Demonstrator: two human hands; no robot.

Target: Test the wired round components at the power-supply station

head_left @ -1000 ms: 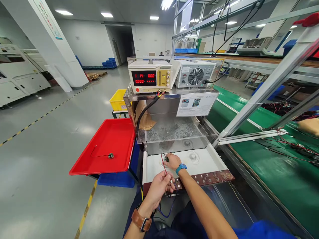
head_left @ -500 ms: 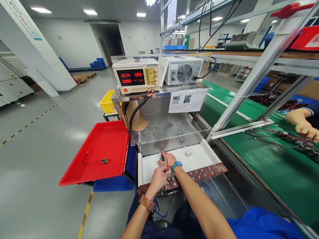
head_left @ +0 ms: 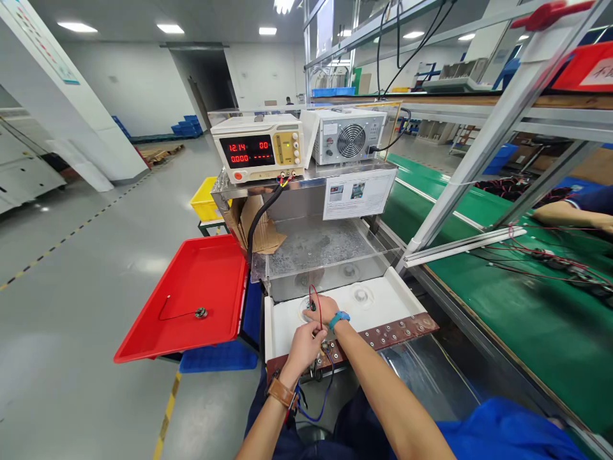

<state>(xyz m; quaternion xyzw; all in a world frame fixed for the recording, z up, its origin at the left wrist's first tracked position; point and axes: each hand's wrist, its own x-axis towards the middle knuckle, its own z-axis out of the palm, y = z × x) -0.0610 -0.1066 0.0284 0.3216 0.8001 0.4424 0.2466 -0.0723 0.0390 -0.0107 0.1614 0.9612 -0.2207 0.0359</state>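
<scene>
My left hand (head_left: 306, 345), with a brown-strapped watch on its wrist, pinches a thin red wire (head_left: 318, 304) just above the brown terminal strip (head_left: 383, 333). The wire loops up and over to a small dark round part with a bit of green circuit board (head_left: 311, 306). My right hand (head_left: 326, 309), wearing a blue watch, has its fingers closed on that part over a clear round fixture on the white tray (head_left: 342, 314). Its fingertips are partly hidden. Blue and black cables (head_left: 316, 415) hang below the strip.
A power supply (head_left: 257, 148) with red digits stands on the metal shelf beside a grey fan-backed unit (head_left: 352, 137). On the left, a red tray (head_left: 191, 275) bears a small wired round part (head_left: 200, 313). A green conveyor (head_left: 460, 268) runs along the right, where a co-worker's arm (head_left: 575, 216) reaches in.
Both my hands keep nearly the same pose and grip. The view has shifted slightly. At the right, the co-worker's hand and arm have moved.
</scene>
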